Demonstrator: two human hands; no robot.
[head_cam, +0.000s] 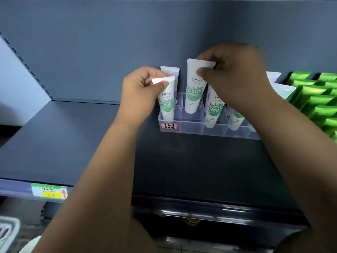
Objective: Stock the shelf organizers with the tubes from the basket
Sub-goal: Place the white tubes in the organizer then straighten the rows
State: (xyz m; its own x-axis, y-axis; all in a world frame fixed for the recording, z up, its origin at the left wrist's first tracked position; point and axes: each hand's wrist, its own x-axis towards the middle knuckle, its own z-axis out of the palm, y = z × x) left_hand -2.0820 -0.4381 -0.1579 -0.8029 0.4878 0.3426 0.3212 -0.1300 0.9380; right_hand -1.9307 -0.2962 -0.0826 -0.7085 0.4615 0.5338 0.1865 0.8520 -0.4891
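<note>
A: Left hand, quick?
B: Your left hand (pixel 140 88) pinches the flat top end of a green-and-white tube (pixel 166 101). Its cap end is down in the leftmost front slot of the clear organizer (pixel 191 126), right above the handwritten label (pixel 169 126).
A: Right hand?
B: Your right hand (pixel 235 73) pinches the top corner of a second tube (pixel 195 88), upright, cap end down in the next slot. I cannot tell whether it touches the bottom.
A: Where's the organizer?
B: It's at the back edge of the shelf (pixel 73 143). A purple tube (pixel 170 71) stands behind your left one, and two more tubes (pixel 214 110) fill slots to the right.
A: Anything else?
B: Green packets (pixel 317 99) sit at the shelf's right end and a price tag (pixel 50 191) is on its front edge. A corner of the white basket (pixel 9 230) shows below.
</note>
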